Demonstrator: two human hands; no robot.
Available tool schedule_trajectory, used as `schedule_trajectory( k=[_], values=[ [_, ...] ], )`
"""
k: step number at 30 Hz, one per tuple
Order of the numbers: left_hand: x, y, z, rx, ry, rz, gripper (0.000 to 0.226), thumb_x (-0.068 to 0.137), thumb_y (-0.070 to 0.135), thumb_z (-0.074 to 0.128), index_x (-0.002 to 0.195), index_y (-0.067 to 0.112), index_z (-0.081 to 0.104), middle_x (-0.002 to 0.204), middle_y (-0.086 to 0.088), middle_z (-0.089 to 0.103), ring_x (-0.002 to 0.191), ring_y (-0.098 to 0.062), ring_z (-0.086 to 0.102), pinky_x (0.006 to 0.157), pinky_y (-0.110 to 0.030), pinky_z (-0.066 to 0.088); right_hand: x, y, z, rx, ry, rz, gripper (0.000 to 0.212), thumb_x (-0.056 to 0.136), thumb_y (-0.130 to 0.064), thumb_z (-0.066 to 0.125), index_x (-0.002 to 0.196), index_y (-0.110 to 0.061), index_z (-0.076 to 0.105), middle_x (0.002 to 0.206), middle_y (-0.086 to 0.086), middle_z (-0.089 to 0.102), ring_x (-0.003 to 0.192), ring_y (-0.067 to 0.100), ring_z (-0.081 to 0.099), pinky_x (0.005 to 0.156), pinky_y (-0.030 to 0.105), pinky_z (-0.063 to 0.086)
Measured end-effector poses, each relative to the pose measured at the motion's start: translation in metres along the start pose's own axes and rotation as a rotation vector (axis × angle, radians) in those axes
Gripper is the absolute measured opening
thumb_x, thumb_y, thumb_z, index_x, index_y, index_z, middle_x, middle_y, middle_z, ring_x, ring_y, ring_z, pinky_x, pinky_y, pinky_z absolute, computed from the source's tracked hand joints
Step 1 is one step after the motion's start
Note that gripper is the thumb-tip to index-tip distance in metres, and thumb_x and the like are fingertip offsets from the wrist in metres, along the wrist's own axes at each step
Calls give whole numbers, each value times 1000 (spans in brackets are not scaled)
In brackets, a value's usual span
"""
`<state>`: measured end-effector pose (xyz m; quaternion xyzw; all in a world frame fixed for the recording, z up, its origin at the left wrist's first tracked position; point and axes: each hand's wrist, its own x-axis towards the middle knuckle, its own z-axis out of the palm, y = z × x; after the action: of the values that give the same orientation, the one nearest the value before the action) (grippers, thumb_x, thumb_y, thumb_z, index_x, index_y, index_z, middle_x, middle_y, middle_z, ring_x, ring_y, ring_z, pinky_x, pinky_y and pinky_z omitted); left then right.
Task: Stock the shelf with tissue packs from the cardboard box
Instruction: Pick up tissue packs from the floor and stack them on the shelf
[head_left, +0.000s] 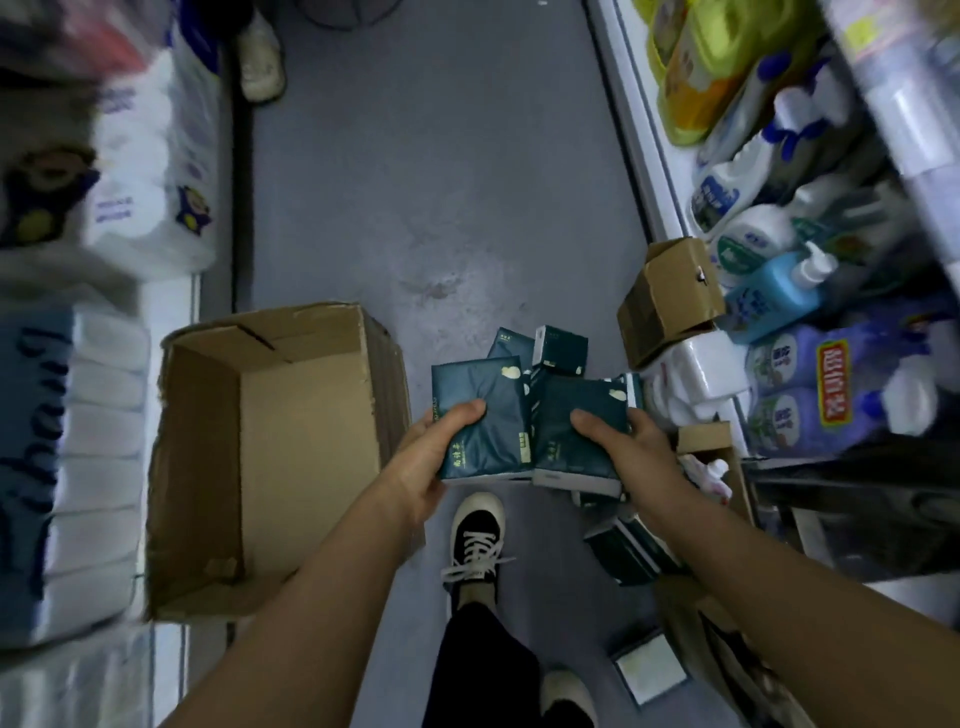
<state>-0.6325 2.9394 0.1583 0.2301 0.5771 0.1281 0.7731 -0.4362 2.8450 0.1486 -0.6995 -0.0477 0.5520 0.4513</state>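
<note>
Looking straight down at an aisle floor (441, 182) here. Both hands are busy: the left hand (436, 447) grips a dark green tissue pack (480, 415) from its left edge, thumb curled over the top face, and the right hand (623, 441) grips a second pack (576, 431) the same way from the right side. The two packs sit side by side, edges touching or nearly so, held in the middle of the frame.

More packs (561, 345) are heaped on the floor just above the hands, one standing on its end, and a couple more packs (628, 551) lie lower right, partly hidden under the right forearm.

The cardboard box (270, 457) is on the floor in the left centre of the frame, flaps open, and I can only see bare cardboard inside it.

Right side of the frame is a shelf (639, 156) full of detergent bottles (753, 228), white, blue and yellow-green ones, plus purple refill bags (831, 384) lower down. A small brown carton (670, 301) is tipped against the shelf edge.

Left side is big wrapped bundles of white paper rolls (156, 171), pretty blurry.

A black sneaker (478, 535) with white laces is planted below the packs, and someone else's pale shoe (262, 57) pokes in at the top.
</note>
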Motion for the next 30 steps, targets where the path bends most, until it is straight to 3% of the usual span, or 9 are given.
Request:
schedule_trajectory(
  k=[8, 10, 12, 16, 18, 20, 25, 28, 30],
  values=[
    [-178, -23, -32, -234, 174, 75, 67, 64, 33, 84, 124, 9, 65, 111, -14, 75, 96, -28, 73, 90, -42, 56, -135, -54, 30, -21, -6, -130, 50, 89, -22, 70, 133, -13, 46, 121, 9, 64, 99, 22, 66, 74, 29, 54],
    [-214, -30, -41, -314, 221, 70, 87, 56, 34, 97, 132, 11, 60, 116, -14, 73, 104, -30, 71, 90, -43, 57, -167, -68, 44, -14, -15, -145, 44, 90, -19, 68, 127, -11, 46, 115, 7, 63, 89, 17, 65, 64, 25, 53],
    [-245, -34, -46, -381, 244, 86, 83, 59, 30, 96, 132, 11, 60, 116, -14, 74, 106, -31, 70, 88, -41, 58, -197, -80, 59, -32, -48, -174, 28, 90, -16, 67, 112, -11, 50, 100, 4, 62, 81, 14, 62, 57, 22, 53],
    [-310, -35, -55, -501, 258, 166, 56, 74, 27, 80, 125, 12, 65, 112, -13, 75, 104, -30, 71, 83, -39, 58, -249, -89, 89, -165, -177, -213, 19, 84, -14, 72, 97, -10, 58, 101, 16, 68, 80, 21, 66, 71, 39, 54],
    [-347, -35, -65, -543, 259, 237, 42, 79, 25, 77, 118, 12, 69, 108, -11, 76, 101, -29, 72, 85, -39, 58, -278, -91, 106, -222, -271, -214, 26, 82, -14, 74, 102, -12, 57, 102, 15, 69, 81, 22, 67, 70, 38, 53],
    [-383, -37, -77, -547, 288, 302, 46, 73, 27, 78, 117, 13, 69, 109, -11, 76, 103, -30, 71, 90, -42, 56, -306, -91, 120, -274, -366, -181, 42, 81, -16, 76, 116, -16, 54, 107, 12, 68, 90, 24, 66, 66, 35, 52],
    [-473, -64, -115, -571, 372, 416, 81, 60, 32, 93, 133, 17, 61, 119, -8, 74, 110, -28, 70, 98, -46, 55, -391, -90, 150, -437, -638, -223, 20, 87, -20, 68, 107, -24, 64, 105, 7, 72, 90, 22, 67, 67, 32, 48],
    [-518, -78, -123, -622, 413, 469, 71, 64, 30, 86, 129, 14, 63, 115, -10, 75, 105, -28, 72, 86, -41, 58, -435, -87, 163, -492, -698, -262, 20, 94, -38, 58, 107, -25, 64, 107, 7, 71, 93, 25, 69, 66, 32, 48],
    [-553, -89, -127, -648, 422, 514, 67, 65, 30, 82, 128, 12, 64, 115, -12, 74, 108, -32, 71, 94, -48, 55, -466, -82, 172, -528, -722, -281, 29, 95, -50, 52, 106, -27, 66, 102, 3, 72, 89, 24, 68, 65, 31, 47]
  ],
)
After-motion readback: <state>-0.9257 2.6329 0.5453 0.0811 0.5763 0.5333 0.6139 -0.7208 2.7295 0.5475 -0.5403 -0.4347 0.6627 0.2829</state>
